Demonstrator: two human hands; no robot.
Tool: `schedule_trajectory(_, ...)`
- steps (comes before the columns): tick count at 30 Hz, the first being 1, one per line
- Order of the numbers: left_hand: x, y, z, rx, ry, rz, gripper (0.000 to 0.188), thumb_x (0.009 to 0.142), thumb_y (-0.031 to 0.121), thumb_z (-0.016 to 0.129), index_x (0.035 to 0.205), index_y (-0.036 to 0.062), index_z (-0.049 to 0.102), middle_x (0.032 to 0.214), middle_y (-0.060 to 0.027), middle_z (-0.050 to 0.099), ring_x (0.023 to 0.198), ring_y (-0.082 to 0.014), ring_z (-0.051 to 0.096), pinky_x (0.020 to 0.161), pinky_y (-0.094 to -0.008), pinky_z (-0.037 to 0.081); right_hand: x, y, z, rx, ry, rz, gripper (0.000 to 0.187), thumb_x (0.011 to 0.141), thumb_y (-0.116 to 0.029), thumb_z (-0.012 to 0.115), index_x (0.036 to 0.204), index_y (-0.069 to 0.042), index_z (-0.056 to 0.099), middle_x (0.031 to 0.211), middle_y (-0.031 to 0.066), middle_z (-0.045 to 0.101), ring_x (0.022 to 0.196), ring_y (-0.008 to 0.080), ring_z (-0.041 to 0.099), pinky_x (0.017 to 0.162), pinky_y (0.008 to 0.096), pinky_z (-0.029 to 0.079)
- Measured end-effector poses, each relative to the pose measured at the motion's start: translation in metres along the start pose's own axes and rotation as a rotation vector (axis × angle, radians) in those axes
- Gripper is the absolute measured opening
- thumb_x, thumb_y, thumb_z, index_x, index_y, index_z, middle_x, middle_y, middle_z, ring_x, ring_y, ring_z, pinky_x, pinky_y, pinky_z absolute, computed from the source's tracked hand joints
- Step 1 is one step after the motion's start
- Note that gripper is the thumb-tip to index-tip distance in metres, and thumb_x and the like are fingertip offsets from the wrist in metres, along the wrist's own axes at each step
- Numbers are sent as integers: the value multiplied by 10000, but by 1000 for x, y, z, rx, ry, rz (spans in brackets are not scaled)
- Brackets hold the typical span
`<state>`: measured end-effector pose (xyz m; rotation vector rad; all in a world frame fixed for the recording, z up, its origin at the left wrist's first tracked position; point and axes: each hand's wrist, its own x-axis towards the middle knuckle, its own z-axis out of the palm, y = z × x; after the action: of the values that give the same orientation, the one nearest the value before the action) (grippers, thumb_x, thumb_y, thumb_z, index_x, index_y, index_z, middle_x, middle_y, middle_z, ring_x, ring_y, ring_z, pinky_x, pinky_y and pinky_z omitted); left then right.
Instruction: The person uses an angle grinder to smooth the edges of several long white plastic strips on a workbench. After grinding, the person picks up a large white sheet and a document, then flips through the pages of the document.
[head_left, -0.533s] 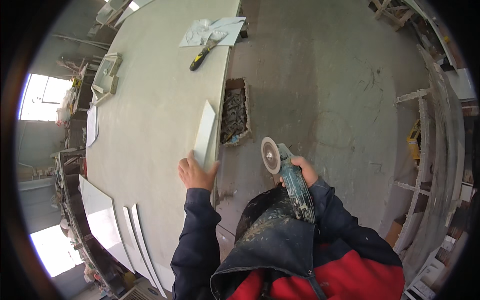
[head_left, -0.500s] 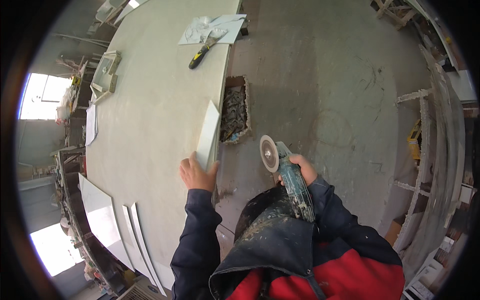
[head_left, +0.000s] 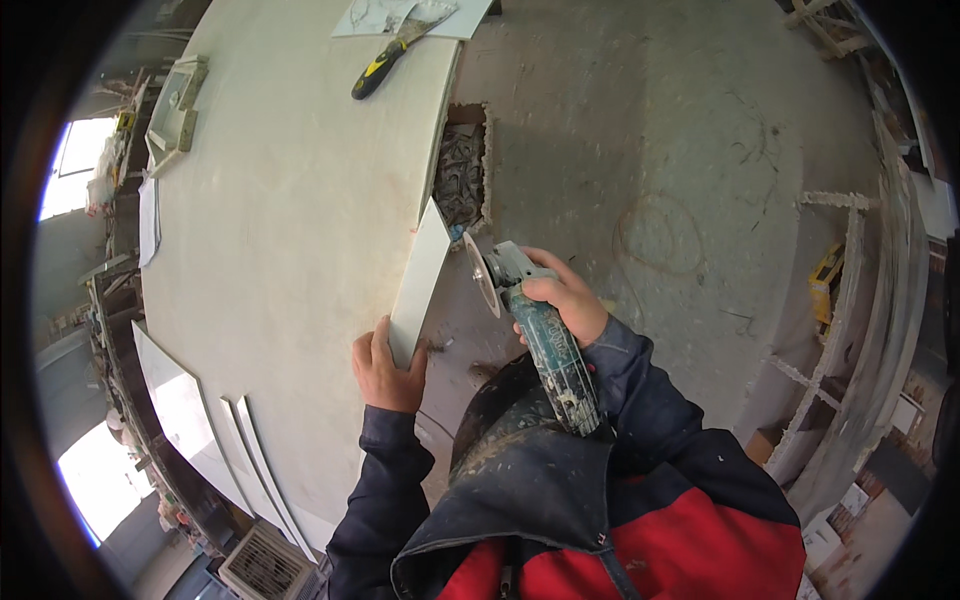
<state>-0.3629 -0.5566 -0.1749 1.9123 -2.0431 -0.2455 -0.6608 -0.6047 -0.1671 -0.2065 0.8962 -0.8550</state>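
Left hand (head_left: 388, 380) gripping near end of white strip (head_left: 420, 285), which juts past table's (head_left: 290, 220) right edge. Right hand (head_left: 580, 305) wrapped round grubby angle grinder (head_left: 551, 348), just off table's right side. Scraper (head_left: 378, 70) farther up table.

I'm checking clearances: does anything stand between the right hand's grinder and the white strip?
Nothing visible does: an open gap separates the disc of the grinder from the strip. The left hand holds the strip's near end, outside that gap.

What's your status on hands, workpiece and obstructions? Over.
Left hand gripping pale strip, overhanging edge of table. Right hand holding angle grinder, disc right of strip, not touching. Scraper farther up table, away from both hands.
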Motion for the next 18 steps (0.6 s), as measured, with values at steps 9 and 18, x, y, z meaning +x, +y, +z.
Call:
schedule_trajectory(9, 1, 5, 0, -27, -5, 51, 702, 760, 173, 871, 1390, 39, 592, 1089, -152, 616, 996, -345, 602, 903, -446, 487, 3, -6, 2, -29, 0, 7, 675, 898, -245, 703, 1509, -94, 458, 1078, 126, 653, 753, 205, 681, 656, 363, 579)
schedule_trajectory(18, 2, 13, -5, -41, -11, 13, 668, 750, 104, 875, 1367, 32, 629, 1060, -161, 621, 961, -342, 618, 860, -424, 518, 3, -15, 8, -57, -16, 41, 679, 906, -258, 692, 1516, -93, 443, 1077, 126, 645, 749, 197, 679, 649, 345, 579)
